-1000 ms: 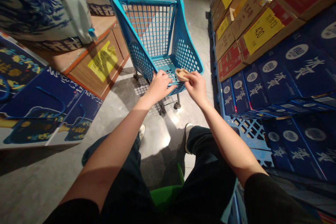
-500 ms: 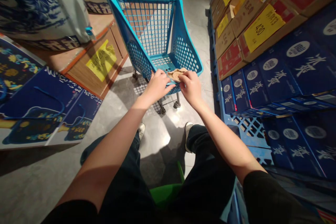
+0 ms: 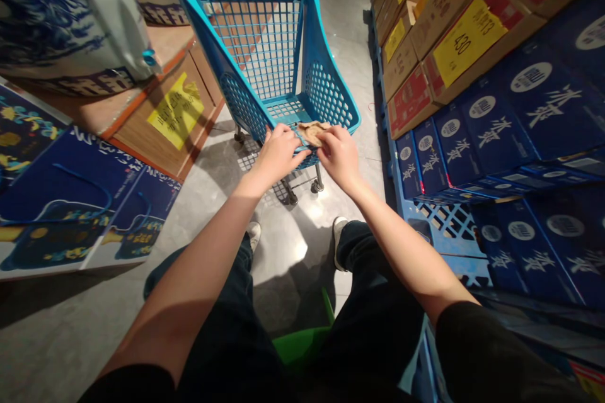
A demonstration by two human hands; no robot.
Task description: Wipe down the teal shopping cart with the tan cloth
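Note:
A blue plastic shopping cart (image 3: 331,97) stands in front of me, its near rim under my hands. A crumpled tan cloth (image 3: 312,132) lies over that rim. My right hand (image 3: 339,157) pinches the cloth's right part between thumb and fingers. On the rim just left of the cloth rests my left hand (image 3: 278,150), its thumb stretched toward the right hand and apart from its fingers. The fingertips of the left hand reach over the rim and are partly hidden.
Stacked blue boxes (image 3: 501,132) and brown cartons (image 3: 401,69) on blue pallets line the right side. At the left are blue-and-white jars (image 3: 70,19) on a wooden stand (image 3: 142,138) and dark blue gift bags (image 3: 70,195). Something green (image 3: 302,346) is between my legs.
The view has shifted slightly, so the cart and surroundings sit a little further left. The cloth's folds have changed shape under my right hand. Both hands stay at the rim.

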